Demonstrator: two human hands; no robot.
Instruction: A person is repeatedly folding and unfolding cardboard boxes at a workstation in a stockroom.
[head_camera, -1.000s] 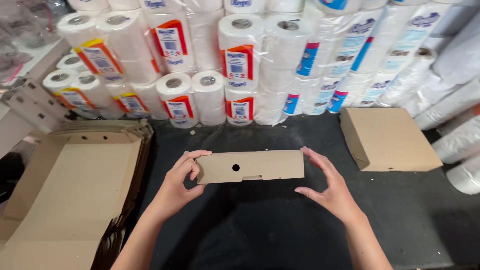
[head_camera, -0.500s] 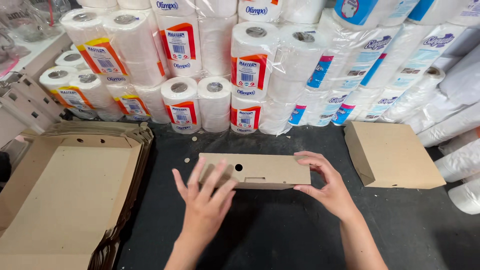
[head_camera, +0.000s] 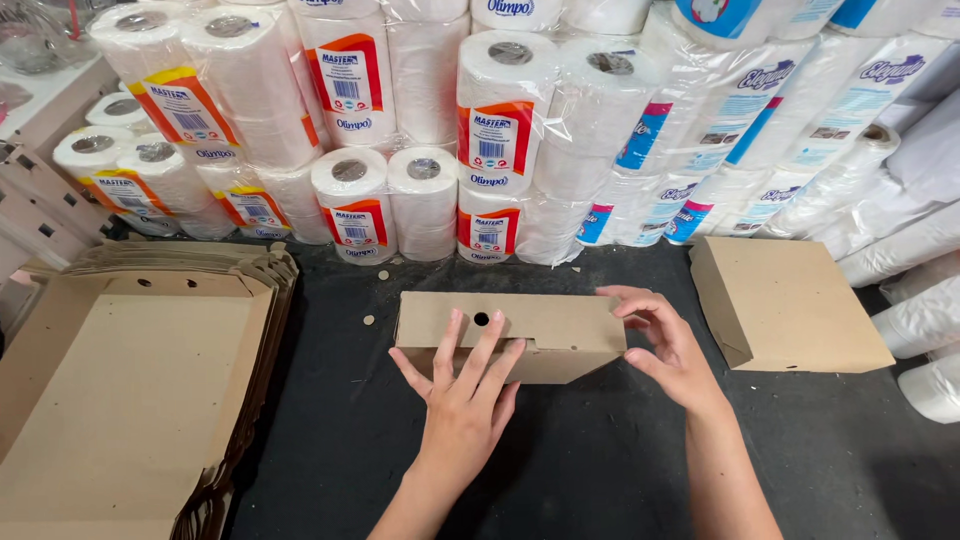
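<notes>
Black tabletop (head_camera: 600, 460): cardboard box (head_camera: 545, 325) (folded) under both hands (head_camera: 465, 395).

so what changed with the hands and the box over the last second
The left hand left the box's left end and now lies flat, fingers spread, on the front of the small cardboard box. The right hand stayed at the box's right end. The stack of flat cardboard blanks, the closed box and the toilet paper packs stayed put.

A dark tabletop (head_camera: 600, 470) fills the foreground under even light. Behind it rises a wall of plastic-wrapped toilet paper rolls (head_camera: 500, 130); at the tabletop's left lies a stack of flat cardboard blanks (head_camera: 130, 390).
</notes>
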